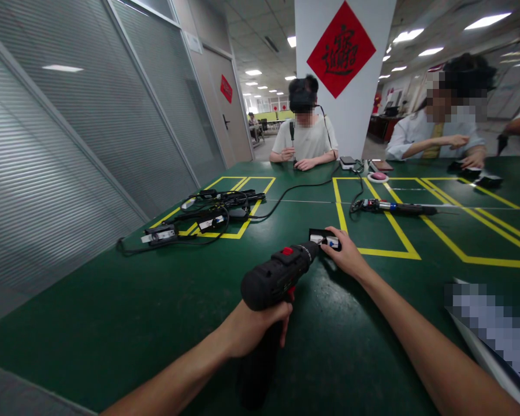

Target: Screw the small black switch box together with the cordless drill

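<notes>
- Left hand (255, 326): wrapped around grip of power drill (273, 277), fingers near red trigger.
- Drill: matte black body, rounded rear end, red switch on top; chuck points away from left hand, toward right hand.
- Right hand (349, 251): thumb and fingers pinching small block (315, 237), just beyond the chuck.
- Block: rectangular, black casing, white inset with blue bit; drill tip right at it, contact too small to tell.
- Tabletop (156, 300): dark green, smooth, slightly glossy; pale specks below right hand.
- Yellow tape (390, 252): straight strips forming boxes, beyond and right of right hand.
- Cable bundle (242, 198): tangled black cords plus blocky white-and-black pieces, beyond left hand, to its left.
- Slim tool (407, 209): long, dark, cylindrical, blue and silver bands, corded; beyond right hand, to its right.
- Edges: left tabletop edge slants well apart from left hand, broad green stretch between.
- Right of right forearm: pale-edged flat item (481, 312), surface blurred out; narrower green gap between.
- Between right hand and slim tool: taped green strip, room to shift.
</notes>
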Motion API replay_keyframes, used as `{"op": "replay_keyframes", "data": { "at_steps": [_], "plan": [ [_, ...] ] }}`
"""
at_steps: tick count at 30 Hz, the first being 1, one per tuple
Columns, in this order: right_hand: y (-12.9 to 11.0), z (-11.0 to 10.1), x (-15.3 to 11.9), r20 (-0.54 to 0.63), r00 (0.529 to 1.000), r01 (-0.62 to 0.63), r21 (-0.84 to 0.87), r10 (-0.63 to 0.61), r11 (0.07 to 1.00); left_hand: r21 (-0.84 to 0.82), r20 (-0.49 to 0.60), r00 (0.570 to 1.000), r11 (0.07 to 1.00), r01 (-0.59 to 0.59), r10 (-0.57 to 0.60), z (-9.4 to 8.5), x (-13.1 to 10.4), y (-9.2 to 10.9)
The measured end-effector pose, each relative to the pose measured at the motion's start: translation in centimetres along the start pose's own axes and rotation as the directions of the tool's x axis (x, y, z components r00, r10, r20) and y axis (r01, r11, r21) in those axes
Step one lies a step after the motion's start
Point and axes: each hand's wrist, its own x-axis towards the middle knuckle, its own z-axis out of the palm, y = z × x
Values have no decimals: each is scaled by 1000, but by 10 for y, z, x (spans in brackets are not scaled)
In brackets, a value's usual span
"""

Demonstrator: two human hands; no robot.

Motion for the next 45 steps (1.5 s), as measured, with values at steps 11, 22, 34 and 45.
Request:
{"op": "replay_keyframes", "data": {
  "at_steps": [11,22,34,45],
  "plan": [
    [1,-1,0,-4,1000,2,-2,-2,1000,-32,-8,1000,999,-5,5,2,-1,3],
    [3,0,1,-13,999,29,7,-29,1000,-21,25,1000,1000,-13,14,-1,-1,1],
    [3,0,1,-2,1000,27,3,-27,1000,-60,25,999,998,-20,21,-4,0,-1],
    [3,0,0,-4,1000,21,-8,-21,1000,-90,19,999,996,-27,28,-3,2,0]
  ]
}}
